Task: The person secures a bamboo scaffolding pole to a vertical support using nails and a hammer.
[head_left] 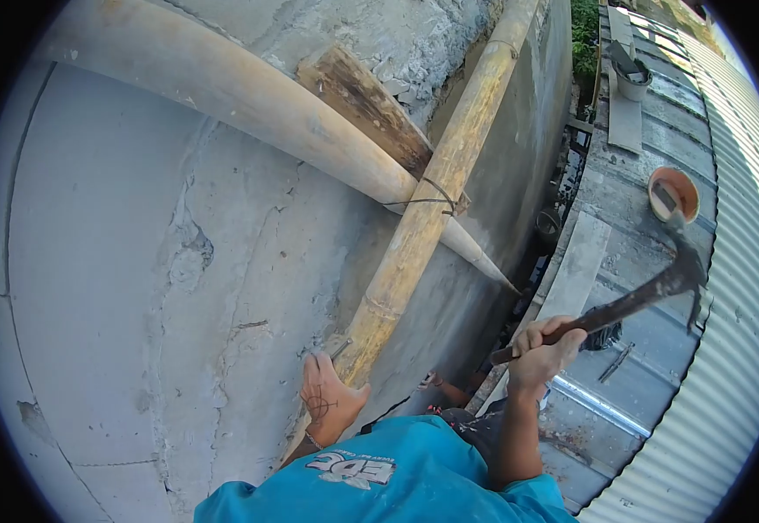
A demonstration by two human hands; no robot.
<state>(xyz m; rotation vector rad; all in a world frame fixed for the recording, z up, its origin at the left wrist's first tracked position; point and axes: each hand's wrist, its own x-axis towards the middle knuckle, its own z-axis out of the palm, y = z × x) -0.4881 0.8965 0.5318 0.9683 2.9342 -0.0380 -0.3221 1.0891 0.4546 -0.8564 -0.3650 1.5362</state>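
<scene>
My right hand (547,356) is wrapped around the dark handle of a claw hammer (637,301), raised to the right with its head away from the wall. Against the concrete wall (249,227), my left hand (329,403) has its fingers closed at a short metal rod (341,349), like a nail or small chisel; its tip is hidden. The left hand is right beside the lower end of a yellowish bamboo pole (397,270).
A thick pale pole (249,96) crosses the bamboo, tied with black cord (432,199), with a wooden board (366,109) behind. On the metal roof at right are an orange bucket (673,193), a grey bucket (632,80) and planks (578,261). A dark gap runs along the wall.
</scene>
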